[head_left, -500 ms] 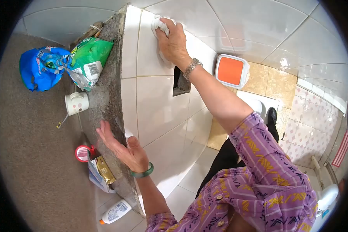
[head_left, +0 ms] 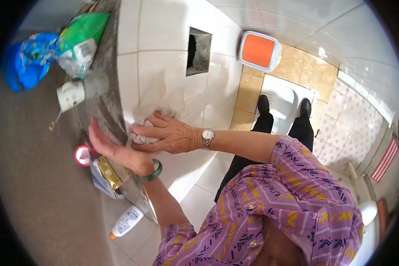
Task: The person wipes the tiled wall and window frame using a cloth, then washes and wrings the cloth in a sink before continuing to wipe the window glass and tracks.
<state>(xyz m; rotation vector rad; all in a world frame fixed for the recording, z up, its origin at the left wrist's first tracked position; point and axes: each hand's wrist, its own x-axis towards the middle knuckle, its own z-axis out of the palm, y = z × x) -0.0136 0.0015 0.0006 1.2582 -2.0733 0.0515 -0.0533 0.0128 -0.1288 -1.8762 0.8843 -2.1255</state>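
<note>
My right hand [head_left: 166,133], with a watch at the wrist, presses a bunched white cloth [head_left: 144,135] against the white tiled wall [head_left: 159,75]. The cloth is partly hidden under the fingers. My left hand [head_left: 119,153], with a green bangle, rests its fingers stretched out along the rough grey ledge [head_left: 103,95] at the wall's top edge, holding nothing. Below it on the ledge lies a gold box [head_left: 109,173], next to a red-rimmed roll [head_left: 83,155]. A rectangular hole [head_left: 199,52] opens in the tiles above my right hand.
On the ledge are a green bag [head_left: 82,40], a blue bag [head_left: 29,62] and a white cup [head_left: 71,96]. A white bottle [head_left: 127,221] with an orange cap lies lower left. An orange-lidded bin [head_left: 258,51] stands beyond the squat toilet [head_left: 283,104], where my feet are.
My right hand has slid the cloth down the tiles, from the far upper end to beside my left hand, uncovering the hole. My left hand stays on the ledge. The view has shifted.
</note>
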